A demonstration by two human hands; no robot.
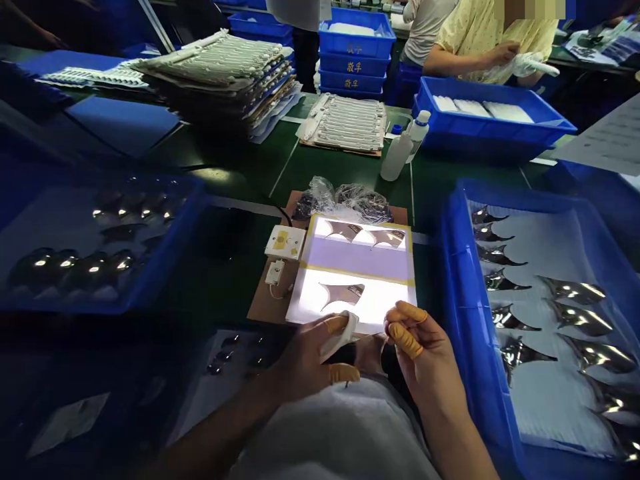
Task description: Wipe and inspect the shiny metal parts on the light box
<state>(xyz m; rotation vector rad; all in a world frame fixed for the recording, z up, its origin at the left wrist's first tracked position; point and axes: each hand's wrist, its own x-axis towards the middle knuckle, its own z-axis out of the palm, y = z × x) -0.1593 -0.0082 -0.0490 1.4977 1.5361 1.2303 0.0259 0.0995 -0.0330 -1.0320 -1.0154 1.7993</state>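
Observation:
My left hand, with yellow finger cots, is closed around a folded white cloth. Thumb and fingers of my right hand, also in yellow finger cots, pinch the edge of a tinted lens just below the light panel. The cloth is close to this lens; whether they touch I cannot tell. On the lit white panel ahead lies one tinted lens with a dark printed corner. Two similar lenses, a left one and a right one, lie along its far edge.
Blue trays hold shiny lenses at right and left. Behind the panel are crumpled plastic bags, a bottle and stacked white moulded trays. A co-worker is behind a blue bin.

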